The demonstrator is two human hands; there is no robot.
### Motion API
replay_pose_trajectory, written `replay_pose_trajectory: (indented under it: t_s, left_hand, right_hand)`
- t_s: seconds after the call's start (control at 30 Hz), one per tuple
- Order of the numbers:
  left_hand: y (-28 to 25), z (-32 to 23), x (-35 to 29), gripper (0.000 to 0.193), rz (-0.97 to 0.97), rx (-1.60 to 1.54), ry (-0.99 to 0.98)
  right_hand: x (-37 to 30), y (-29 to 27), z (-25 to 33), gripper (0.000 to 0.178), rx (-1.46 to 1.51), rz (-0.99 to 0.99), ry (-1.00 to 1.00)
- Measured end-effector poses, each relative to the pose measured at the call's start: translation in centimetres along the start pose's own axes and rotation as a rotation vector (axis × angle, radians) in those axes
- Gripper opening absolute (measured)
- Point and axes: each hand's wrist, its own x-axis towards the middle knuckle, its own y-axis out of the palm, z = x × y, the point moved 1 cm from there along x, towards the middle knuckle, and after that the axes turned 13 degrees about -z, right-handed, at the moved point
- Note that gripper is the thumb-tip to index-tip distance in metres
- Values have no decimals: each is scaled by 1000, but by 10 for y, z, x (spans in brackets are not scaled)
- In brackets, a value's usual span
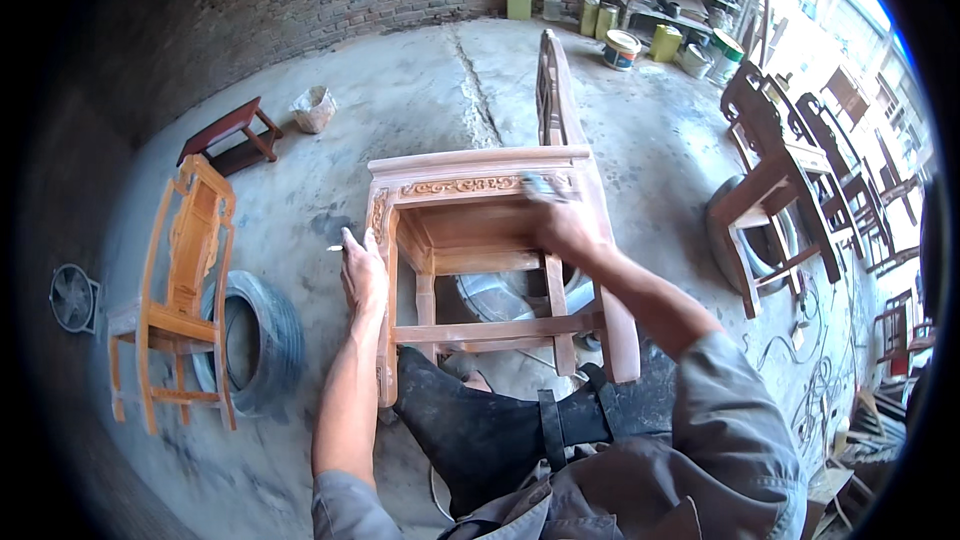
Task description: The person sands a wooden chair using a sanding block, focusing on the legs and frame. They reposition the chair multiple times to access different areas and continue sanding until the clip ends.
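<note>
In front of me a bare wooden chair [480, 328] lies tipped, its backrest pointing away and its carved apron [460, 186] facing up toward me. My left hand [362, 275] rests against the chair's left leg. Between its fingers sticks out a small white stick [334, 248] that looks like a cigarette. My right hand [567, 225], smeared by motion, presses a grey-blue sanding pad [541, 186] on the right end of the carved apron. The pad's exact form is blurred, and the fingertips are partly hidden.
A tyre [480, 295] lies under the chair. At left stand an orange-brown chair [185, 290], another tyre [265, 345], a low table [232, 135], a bucket [314, 110] and a fan [74, 298]. Several chairs [780, 165] and loose cables [820, 390] are at right; paint tubs [621, 50] line the back.
</note>
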Motion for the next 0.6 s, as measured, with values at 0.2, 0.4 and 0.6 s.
replay_pose_trajectory:
  t_s: [0.2,0.4,0.6]
  left_hand:
    - [-3,9,1,59,-39,69,46]
    - [3,4,-1,58,-56,4,2]
    - [3,12,-1,59,-71,52,-32]
  right_hand:
    - [10,26,-17,43,72,-120,-273]
    - [-31,-67,-109,54,341,-155,79]
    - [-8,-71,-118,38,474,-102,-175]
